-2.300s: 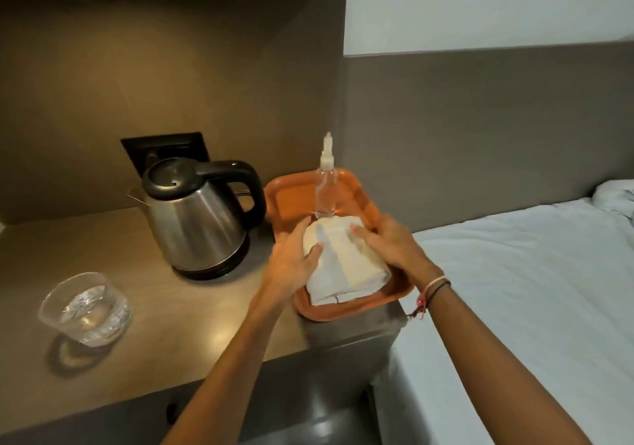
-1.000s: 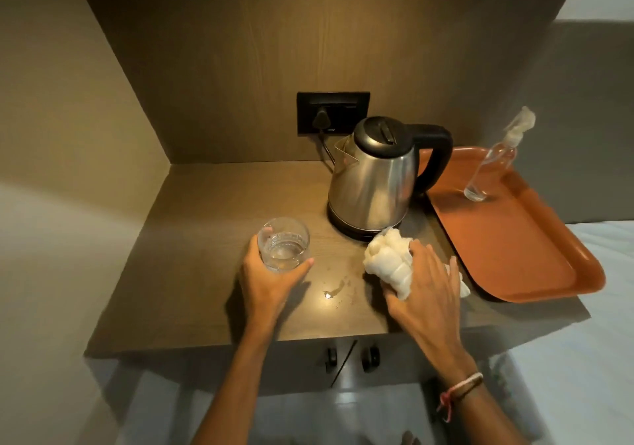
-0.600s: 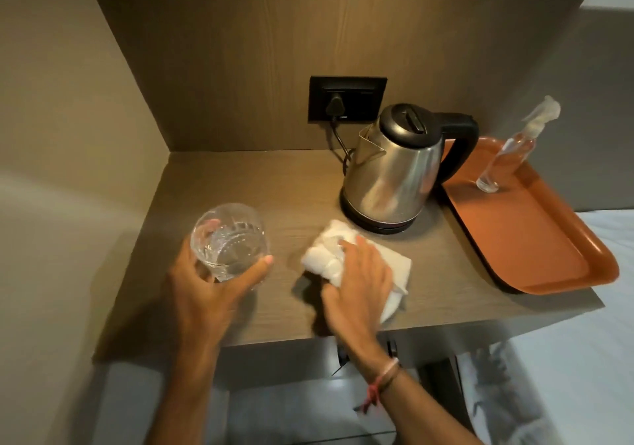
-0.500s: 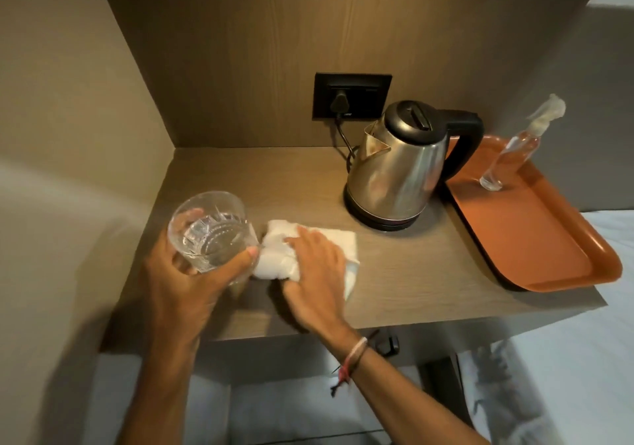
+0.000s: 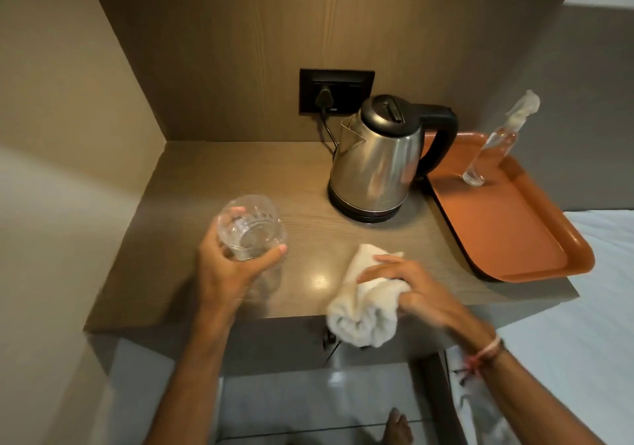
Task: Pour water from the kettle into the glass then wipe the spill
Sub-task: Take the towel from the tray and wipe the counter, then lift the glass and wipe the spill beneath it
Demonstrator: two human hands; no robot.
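A: Left hand [image 5: 226,273]?
B: Centre-left of frame, wrapped around the glass [image 5: 252,228]. Thumb on the right side, 1 fingertip showing through the left wall. Glass looks lifted off the counter [image 5: 192,184], tilted toward the camera, a little water in the bottom.

A: Right hand [image 5: 411,287]?
B: Lower centre, fingers closed over a bunched white towel [image 5: 365,304]. Towel sits at the counter's front edge, its rolled end hanging over the lip. Hand slightly blurred. Thread bracelet [image 5: 487,352] on that wrist.

A: Kettle [image 5: 377,160]?
B: Upper centre, upright on its base, steel body, black lid and handle, handle toward the right, spout left. Cord runs to a plug in the black wall socket [image 5: 336,91] behind it.

A: Spill?
B: Bright glare spot on the counter between the 2 hands; cannot tell if it is wet.

A: Anything else?
B: Orange tray [image 5: 514,238] right of frame, just beside the kettle, overhanging the counter's front edge. 1 clear spray bottle [image 5: 494,146] stands at its far end. White bedding [image 5: 603,307] lower right. Bare toes [image 5: 398,427] at bottom centre.
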